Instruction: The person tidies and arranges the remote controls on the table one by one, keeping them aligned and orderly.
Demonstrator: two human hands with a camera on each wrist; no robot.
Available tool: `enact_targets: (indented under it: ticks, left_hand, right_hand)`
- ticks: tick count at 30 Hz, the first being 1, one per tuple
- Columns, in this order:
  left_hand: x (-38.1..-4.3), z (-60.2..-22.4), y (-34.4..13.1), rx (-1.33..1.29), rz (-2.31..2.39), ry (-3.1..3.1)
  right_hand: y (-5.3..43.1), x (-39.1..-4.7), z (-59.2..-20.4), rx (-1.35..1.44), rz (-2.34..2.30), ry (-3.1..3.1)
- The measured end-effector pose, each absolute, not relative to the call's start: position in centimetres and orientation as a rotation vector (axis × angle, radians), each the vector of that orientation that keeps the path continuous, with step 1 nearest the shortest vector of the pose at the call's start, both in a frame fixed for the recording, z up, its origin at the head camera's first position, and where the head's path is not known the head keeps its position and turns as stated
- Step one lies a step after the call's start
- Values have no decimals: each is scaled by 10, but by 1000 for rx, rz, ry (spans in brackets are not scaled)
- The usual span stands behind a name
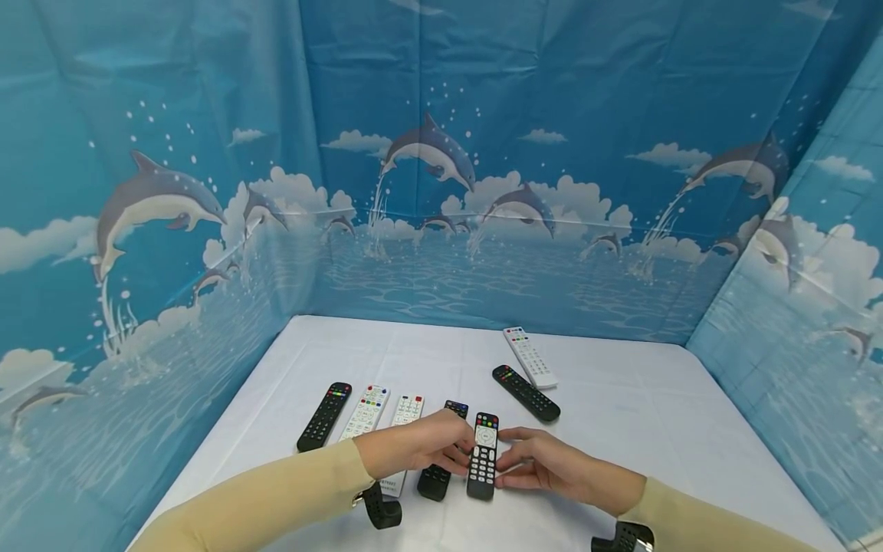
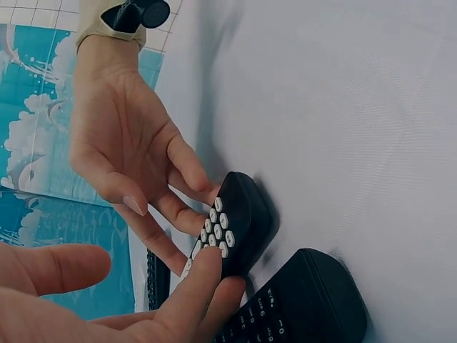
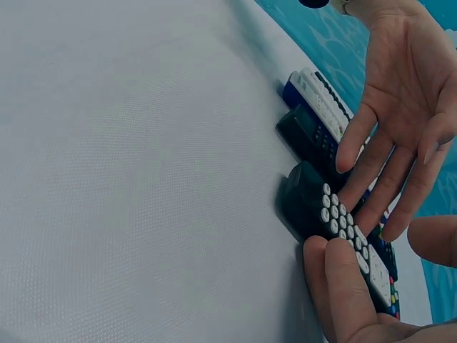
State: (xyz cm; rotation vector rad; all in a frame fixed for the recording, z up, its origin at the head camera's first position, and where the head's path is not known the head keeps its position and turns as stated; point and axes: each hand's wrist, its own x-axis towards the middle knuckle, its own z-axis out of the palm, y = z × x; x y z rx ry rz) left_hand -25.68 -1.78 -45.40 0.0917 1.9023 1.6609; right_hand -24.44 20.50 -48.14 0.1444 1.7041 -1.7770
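A black remote control with white buttons [image 1: 482,463] lies on the white table, its colored buttons toward the far side. My left hand [image 1: 436,440] is at its left edge, fingertips touching the side. From the right, my right hand [image 1: 541,462] touches the opposite edge with thumb and loosely bent fingers. The left wrist view shows the lower end of this remote [image 2: 246,225] resting on the cloth between both hands. Just left of it is another black remote [image 1: 434,483], partly hidden under my left hand.
Further left lie a white remote [image 1: 408,409], a second white remote [image 1: 366,411] and a black remote [image 1: 324,418], roughly side by side. Toward the back right, a black remote [image 1: 526,393] lies against a white remote [image 1: 530,356]. A blue dolphin-print curtain [image 1: 483,284] encloses the table.
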Motion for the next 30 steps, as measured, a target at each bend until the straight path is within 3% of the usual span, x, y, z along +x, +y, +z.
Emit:
enact_targets:
  ticks: [30]
  left_hand:
    - [-261,-457,-19,88,1665,1928]
  right_hand:
    - [206,-247,-485,132,-1794,1711]
